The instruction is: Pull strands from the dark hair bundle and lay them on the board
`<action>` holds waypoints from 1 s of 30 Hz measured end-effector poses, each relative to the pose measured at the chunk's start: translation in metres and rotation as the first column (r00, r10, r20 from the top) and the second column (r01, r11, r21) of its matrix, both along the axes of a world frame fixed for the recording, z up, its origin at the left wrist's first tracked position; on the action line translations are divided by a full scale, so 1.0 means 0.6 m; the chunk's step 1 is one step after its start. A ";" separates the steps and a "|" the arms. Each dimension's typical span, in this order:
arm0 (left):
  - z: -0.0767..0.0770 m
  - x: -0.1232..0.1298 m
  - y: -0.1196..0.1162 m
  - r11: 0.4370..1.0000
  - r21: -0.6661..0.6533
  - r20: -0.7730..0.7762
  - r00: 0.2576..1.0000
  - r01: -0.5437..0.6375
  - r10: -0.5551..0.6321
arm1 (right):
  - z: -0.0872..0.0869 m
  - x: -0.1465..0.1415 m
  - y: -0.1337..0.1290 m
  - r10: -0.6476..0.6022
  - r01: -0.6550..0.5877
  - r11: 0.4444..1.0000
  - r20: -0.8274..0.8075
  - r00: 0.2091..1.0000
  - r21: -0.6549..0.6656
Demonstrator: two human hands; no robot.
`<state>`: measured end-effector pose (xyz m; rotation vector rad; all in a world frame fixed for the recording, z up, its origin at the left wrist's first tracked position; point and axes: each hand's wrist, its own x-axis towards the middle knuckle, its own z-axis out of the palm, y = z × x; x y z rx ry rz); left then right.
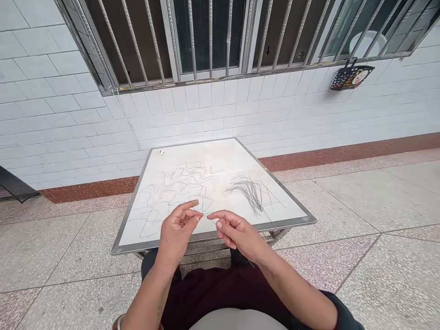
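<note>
Above the table's near edge, my left hand (178, 227) pinches the end of a thin wire (205, 216) between thumb and index finger. My right hand (237, 231) is close beside it on the right, index finger stretched toward the left fingertips, thumb and other fingers curled round the wire. A thin tail of it shows below the right wrist. Bent, zigzag wires (178, 185) lie spread over the left half of the tabletop. A bundle of straighter dark wires (252, 195) rests on the right half.
The white table (220, 158) has a grey metal rim and stands near a tiled wall (192, 112). A small white and red object (162, 152) sits at its far left corner. Barred windows (209, 41) are above; a patterned bag (351, 77) hangs at right.
</note>
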<state>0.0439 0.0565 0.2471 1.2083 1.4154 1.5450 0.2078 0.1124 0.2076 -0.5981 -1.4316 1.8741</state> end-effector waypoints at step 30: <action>-0.082 0.033 -0.045 0.977 -0.010 0.576 0.798 -0.211 0.179 | -0.036 -0.061 -0.068 -0.053 0.004 0.960 -0.167 0.985 -0.279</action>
